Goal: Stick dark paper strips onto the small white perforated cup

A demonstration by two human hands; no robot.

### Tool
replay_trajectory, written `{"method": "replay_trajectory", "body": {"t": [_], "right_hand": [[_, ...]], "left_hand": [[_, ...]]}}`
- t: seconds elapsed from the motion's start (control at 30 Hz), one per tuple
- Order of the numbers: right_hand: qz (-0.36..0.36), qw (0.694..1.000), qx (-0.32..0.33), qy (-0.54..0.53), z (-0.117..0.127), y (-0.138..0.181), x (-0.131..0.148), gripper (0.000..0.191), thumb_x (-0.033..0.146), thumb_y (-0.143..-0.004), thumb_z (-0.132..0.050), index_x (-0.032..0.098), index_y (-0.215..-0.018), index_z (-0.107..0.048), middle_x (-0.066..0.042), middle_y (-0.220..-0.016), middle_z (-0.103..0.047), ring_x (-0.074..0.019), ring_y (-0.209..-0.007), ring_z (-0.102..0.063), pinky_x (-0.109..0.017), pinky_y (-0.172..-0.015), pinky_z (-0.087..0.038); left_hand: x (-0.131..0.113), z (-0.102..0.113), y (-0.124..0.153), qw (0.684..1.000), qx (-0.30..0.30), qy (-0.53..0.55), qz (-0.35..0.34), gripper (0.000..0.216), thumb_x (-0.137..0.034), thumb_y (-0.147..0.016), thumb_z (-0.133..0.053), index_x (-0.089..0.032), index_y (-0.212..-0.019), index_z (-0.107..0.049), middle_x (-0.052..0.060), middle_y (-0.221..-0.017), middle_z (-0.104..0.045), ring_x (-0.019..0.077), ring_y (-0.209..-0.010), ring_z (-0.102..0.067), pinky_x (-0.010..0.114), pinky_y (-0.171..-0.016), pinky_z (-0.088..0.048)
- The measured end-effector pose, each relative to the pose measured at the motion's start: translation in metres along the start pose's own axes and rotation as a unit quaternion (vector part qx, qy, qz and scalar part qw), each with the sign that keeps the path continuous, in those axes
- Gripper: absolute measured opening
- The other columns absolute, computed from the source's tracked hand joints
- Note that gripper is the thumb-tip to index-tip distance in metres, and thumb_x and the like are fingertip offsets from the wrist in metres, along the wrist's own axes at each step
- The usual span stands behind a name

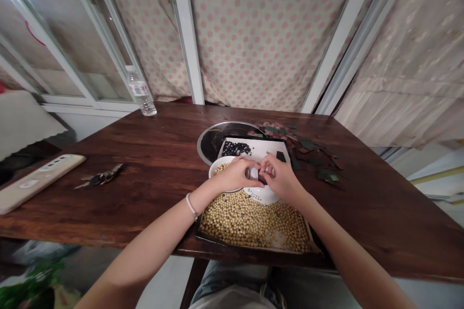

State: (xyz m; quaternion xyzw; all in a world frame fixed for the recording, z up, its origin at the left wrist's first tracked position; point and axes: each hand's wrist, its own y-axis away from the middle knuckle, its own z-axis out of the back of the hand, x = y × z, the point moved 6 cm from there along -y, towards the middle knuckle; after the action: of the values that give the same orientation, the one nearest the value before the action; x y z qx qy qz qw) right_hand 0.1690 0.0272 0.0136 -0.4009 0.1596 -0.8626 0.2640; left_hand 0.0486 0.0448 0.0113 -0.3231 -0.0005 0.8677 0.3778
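Observation:
My left hand (241, 174) is curled with thumb and fingers bent towards my right hand (277, 178). The two meet over a black-rimmed tray (208, 238). A small dark brown piece (261, 176) shows between my hands, near the pinched right fingertips; what the left fingers hold is hard to make out. Under the left hand a white bowl (212, 170) with yellow beans is partly hidden. A white dish (266, 196) with small dark marks sits below the right hand. Yellow beans (250, 219) fill the tray's near part, and small black beads (235, 148) lie at its far left.
Behind the tray is a round dark plate (206, 142). Dark green and brown scraps (308, 145) spread to the right. Keys (103, 177), a phone (43, 181) and a water bottle (141, 91) are on the left of the wooden table (155, 169).

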Motion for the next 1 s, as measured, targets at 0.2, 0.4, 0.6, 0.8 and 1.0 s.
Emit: {"method": "replay_trajectory", "body": {"t": [0.2,0.4,0.6,0.8,1.0], "right_hand": [[0.005,1.0,-0.006,0.024,-0.002,-0.001,-0.006,0.021,0.006,-0.072,-0.048,0.022,-0.086,-0.046,0.0,-0.077,-0.06,-0.0155,-0.065,-0.054,-0.026,-0.063,-0.041],[0.019,0.999,0.048,0.006,-0.003,0.005,0.007,0.023,0.003,-0.071,-0.048,0.022,-0.084,-0.045,0.002,-0.068,-0.056,-0.0141,-0.059,-0.05,-0.024,-0.057,-0.036],[0.019,0.998,0.026,0.047,-0.005,0.002,0.007,0.017,0.005,-0.072,-0.047,0.022,-0.073,-0.044,0.001,-0.068,-0.052,-0.0159,-0.064,-0.047,-0.026,-0.059,-0.034],[0.014,0.997,0.001,0.071,-0.006,-0.001,0.004,0.017,0.005,-0.074,-0.047,0.022,-0.072,-0.044,-0.001,-0.071,-0.052,-0.018,-0.07,-0.049,-0.028,-0.064,-0.037],[0.018,0.997,0.057,0.045,-0.005,0.005,0.009,0.019,0.003,-0.072,-0.048,0.022,-0.073,-0.044,0.002,-0.066,-0.05,-0.0153,-0.062,-0.049,-0.025,-0.058,-0.035]], "left_hand": [[0.001,0.0,0.0,1.0,0.004,-0.001,0.002,0.039,-0.042,-0.067,-0.076,-0.02,-0.098,-0.066,0.002,-0.089,-0.068,0.0207,-0.087,-0.055,0.036,-0.088,-0.035],[0.001,0.0,0.0,1.0,-0.003,0.002,-0.006,0.034,-0.044,-0.067,-0.075,-0.02,-0.089,-0.067,0.0,-0.079,-0.066,0.0187,-0.08,-0.055,0.034,-0.085,-0.037],[0.002,0.001,0.0,1.0,-0.011,-0.002,-0.001,0.031,-0.042,-0.067,-0.076,-0.02,-0.084,-0.066,0.0,-0.076,-0.064,0.019,-0.079,-0.054,0.034,-0.083,-0.038],[0.002,0.001,0.0,1.0,-0.007,0.001,0.01,0.032,-0.042,-0.065,-0.077,-0.02,-0.087,-0.067,0.0,-0.079,-0.065,0.0195,-0.08,-0.055,0.036,-0.085,-0.038],[0.002,0.0,0.001,1.0,0.002,0.0,-0.007,0.03,-0.042,-0.069,-0.074,-0.02,-0.088,-0.066,0.0,-0.086,-0.067,0.0191,-0.083,-0.056,0.038,-0.092,-0.034]]}}
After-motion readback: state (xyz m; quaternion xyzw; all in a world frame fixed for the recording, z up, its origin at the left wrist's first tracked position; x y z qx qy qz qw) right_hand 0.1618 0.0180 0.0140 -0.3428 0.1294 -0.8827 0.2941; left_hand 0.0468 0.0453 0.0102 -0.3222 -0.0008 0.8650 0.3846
